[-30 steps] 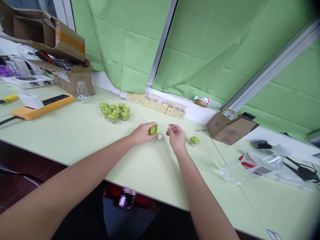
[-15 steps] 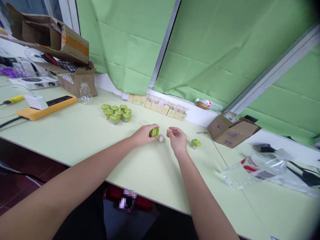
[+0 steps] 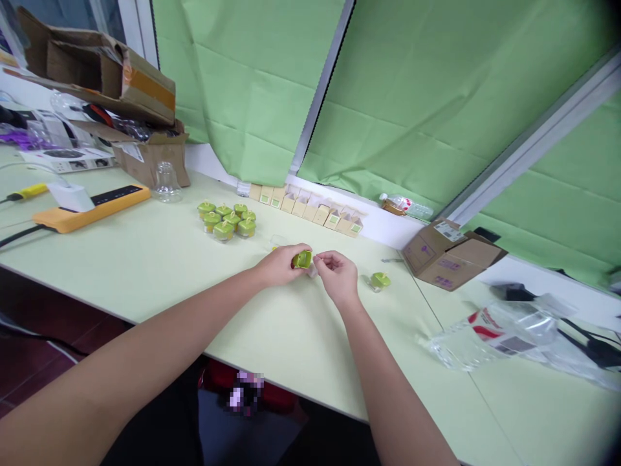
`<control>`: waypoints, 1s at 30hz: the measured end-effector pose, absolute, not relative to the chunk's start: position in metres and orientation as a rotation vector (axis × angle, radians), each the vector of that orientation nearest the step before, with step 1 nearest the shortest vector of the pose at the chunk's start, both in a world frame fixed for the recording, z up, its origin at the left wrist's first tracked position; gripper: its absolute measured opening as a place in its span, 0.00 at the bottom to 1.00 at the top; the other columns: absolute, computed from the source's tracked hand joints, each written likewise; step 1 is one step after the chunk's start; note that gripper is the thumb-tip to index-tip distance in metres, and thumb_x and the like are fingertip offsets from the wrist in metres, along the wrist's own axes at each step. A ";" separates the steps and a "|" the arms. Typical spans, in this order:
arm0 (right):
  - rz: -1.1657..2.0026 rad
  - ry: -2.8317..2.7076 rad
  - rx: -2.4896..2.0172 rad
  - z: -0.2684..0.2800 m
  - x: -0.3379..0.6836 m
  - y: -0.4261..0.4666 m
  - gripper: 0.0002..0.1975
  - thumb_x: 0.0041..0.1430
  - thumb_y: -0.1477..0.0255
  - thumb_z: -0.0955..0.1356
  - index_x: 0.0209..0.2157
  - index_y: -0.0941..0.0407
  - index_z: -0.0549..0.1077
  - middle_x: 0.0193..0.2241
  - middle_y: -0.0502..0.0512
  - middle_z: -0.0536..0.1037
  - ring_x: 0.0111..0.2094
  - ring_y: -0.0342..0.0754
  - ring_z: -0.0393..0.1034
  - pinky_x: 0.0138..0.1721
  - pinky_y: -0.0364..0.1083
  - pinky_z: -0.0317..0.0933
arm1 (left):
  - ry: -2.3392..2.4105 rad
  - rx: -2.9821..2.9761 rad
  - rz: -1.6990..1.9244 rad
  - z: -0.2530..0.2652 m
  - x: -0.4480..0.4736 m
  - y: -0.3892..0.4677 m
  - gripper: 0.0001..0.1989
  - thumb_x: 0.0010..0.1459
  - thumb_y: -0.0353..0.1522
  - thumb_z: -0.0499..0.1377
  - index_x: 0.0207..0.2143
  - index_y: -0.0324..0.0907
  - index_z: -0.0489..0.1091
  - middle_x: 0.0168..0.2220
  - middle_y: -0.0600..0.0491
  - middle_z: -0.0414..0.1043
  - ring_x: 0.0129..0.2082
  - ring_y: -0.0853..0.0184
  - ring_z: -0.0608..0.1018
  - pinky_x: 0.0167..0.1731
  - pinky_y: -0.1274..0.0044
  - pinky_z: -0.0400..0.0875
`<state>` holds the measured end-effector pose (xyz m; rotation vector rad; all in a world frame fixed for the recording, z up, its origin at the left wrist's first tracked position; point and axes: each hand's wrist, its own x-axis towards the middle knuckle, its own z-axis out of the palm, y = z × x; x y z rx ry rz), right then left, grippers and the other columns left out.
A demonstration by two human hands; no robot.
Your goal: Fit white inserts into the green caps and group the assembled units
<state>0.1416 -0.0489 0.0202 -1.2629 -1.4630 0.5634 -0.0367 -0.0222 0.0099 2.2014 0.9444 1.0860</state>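
1. Mid-frame, my left hand (image 3: 282, 265) grips a green cup (image 3: 303, 259).
2. Beside its opening, my right hand (image 3: 338, 277) pinches closed; I can't tell on what.
3. Seemingly fine fingertip work, calling for a steady left hold.

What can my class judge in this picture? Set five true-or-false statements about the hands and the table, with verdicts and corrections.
1. The left hand holds a green lid, its hollow side showing. True.
2. The right hand is far from the lid. False: its fingertips are close beside it; whether they hold anything is too small to tell.
3. One green-lidded jar stands to the right of the right hand. True.
4. The large clear plastic bottle stands upright. False: it lies on its side.
5. The orange-and-black power strip lies left of the jar cluster. True.
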 end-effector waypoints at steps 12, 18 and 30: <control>0.377 -1.656 -1.356 0.021 0.128 -0.058 0.08 0.51 0.68 0.68 0.29 0.52 0.80 0.25 0.48 0.79 0.23 0.45 0.69 0.29 0.44 0.63 | 0.975 2.396 1.107 0.009 -0.031 -0.026 0.19 0.54 0.32 0.60 0.50 0.48 0.72 0.40 0.52 0.73 0.40 0.63 0.76 0.42 0.73 0.70; 0.389 -1.690 -1.398 0.022 0.125 -0.060 0.08 0.51 0.69 0.67 0.28 0.53 0.80 0.25 0.47 0.80 0.25 0.45 0.71 0.31 0.42 0.62 | 1.080 2.416 1.069 0.006 -0.030 -0.027 0.22 0.53 0.30 0.59 0.52 0.49 0.70 0.44 0.52 0.73 0.43 0.63 0.77 0.43 0.74 0.70; 0.253 -1.692 -1.483 0.025 0.121 -0.064 0.08 0.51 0.69 0.67 0.27 0.52 0.80 0.24 0.47 0.79 0.23 0.43 0.69 0.30 0.42 0.60 | 1.108 2.459 1.098 0.006 -0.027 -0.029 0.22 0.51 0.27 0.58 0.50 0.48 0.71 0.42 0.52 0.73 0.42 0.63 0.77 0.40 0.75 0.71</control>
